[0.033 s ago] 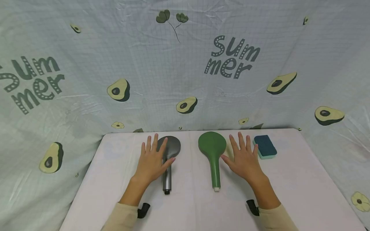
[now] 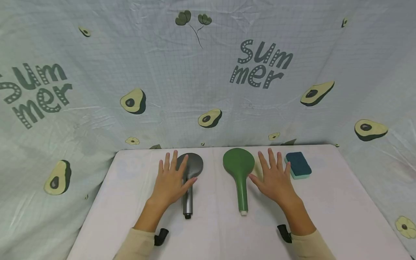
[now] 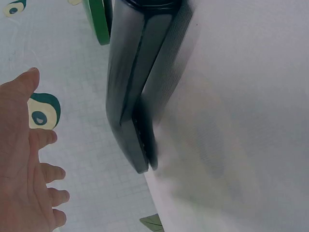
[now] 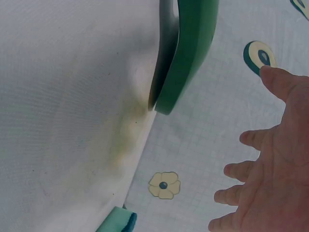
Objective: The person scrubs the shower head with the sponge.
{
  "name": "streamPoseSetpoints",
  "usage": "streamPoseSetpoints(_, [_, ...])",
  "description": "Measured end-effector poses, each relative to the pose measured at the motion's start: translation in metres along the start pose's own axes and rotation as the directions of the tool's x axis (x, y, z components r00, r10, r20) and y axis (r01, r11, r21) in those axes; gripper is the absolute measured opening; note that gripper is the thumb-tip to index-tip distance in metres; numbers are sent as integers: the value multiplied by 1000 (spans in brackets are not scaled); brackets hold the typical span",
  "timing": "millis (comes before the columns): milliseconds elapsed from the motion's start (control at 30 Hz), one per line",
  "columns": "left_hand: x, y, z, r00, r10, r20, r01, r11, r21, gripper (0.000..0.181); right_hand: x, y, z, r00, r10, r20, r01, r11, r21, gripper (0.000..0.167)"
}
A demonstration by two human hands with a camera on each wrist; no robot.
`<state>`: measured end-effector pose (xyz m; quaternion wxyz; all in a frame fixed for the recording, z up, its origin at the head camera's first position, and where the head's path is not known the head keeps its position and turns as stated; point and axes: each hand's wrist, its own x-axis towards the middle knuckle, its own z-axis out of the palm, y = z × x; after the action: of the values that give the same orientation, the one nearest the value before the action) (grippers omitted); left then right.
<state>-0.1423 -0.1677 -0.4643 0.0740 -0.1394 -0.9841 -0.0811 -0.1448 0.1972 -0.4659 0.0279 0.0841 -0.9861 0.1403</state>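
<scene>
A dark grey hand shower head (image 2: 194,165) and a green hand shower head (image 2: 238,162) lie side by side, their handles toward me. My left hand (image 2: 169,186) is spread out over the grey one and covers part of its left side. In the left wrist view, a gap separates the hand (image 3: 19,159) from the grey shower head (image 3: 126,72). Just right of the green handle, my right hand (image 2: 276,182) hovers with fingers spread, holding nothing. The right wrist view shows its palm (image 4: 277,179) apart from the green shower head (image 4: 190,53).
A sponge (image 2: 298,165), dark teal on top and light green below, lies beyond the right fingertips near the table's back edge. The table (image 2: 214,234) has a pale pink cover. Behind it hangs a patterned cloth (image 2: 172,72). Black wrist pieces (image 2: 161,237) stick out at both cuffs.
</scene>
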Motion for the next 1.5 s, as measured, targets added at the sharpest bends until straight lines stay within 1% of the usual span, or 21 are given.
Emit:
streamPoseSetpoints(167, [-4,2,-2,1000,6,2,-6,1000,-14,87,-5,1,-1,1000,1,-1,-1,1000,-7,91])
streamPoseSetpoints(333, [-5,3,-6,1000,19,19,-18,1000,-18,86,-6,3,-2,1000,-7,-10,7,1000,-6,90])
streamPoseSetpoints(433, [-4,4,-10,999,28,38,-28,999,-19,85,-6,5,-3,1000,-10,-10,10,1000,-9,89])
streamPoseSetpoints(567, [-2,8,-15,996,58,69,-54,997,-52,83,-7,10,-6,1000,-2,-4,2,1000,-14,88])
streamPoseSetpoints(633, [-1,11,-17,994,75,76,-70,995,-73,83,-8,14,-8,1000,-4,-9,4,1000,-22,87])
streamPoseSetpoints(733, [1,15,-17,992,103,66,-97,991,-89,82,-11,23,-8,1000,-15,-26,13,999,-42,84])
streamPoseSetpoints(900, [2,20,-13,987,145,68,-137,983,-119,82,-17,41,-9,998,-27,-48,23,997,-67,81])
streamPoseSetpoints(967, [2,21,-10,985,157,78,-145,980,-136,81,-18,48,-10,998,-32,-54,27,997,-77,80])
streamPoseSetpoints(1133, [4,28,-5,977,183,110,-158,966,-206,79,-16,63,-13,998,-33,-62,28,996,-85,78])
streamPoseSetpoints(1200, [4,31,-4,973,201,117,-169,956,-239,79,-16,69,-14,998,-24,-54,20,996,-81,78])
streamPoseSetpoints(1367, [5,41,-2,961,245,126,-193,924,-329,78,-14,84,-18,999,-14,-50,10,997,-76,76])
streamPoseSetpoints(1500, [6,48,1,954,253,158,-169,895,-413,78,-11,96,-19,994,-39,-97,30,996,-84,72])
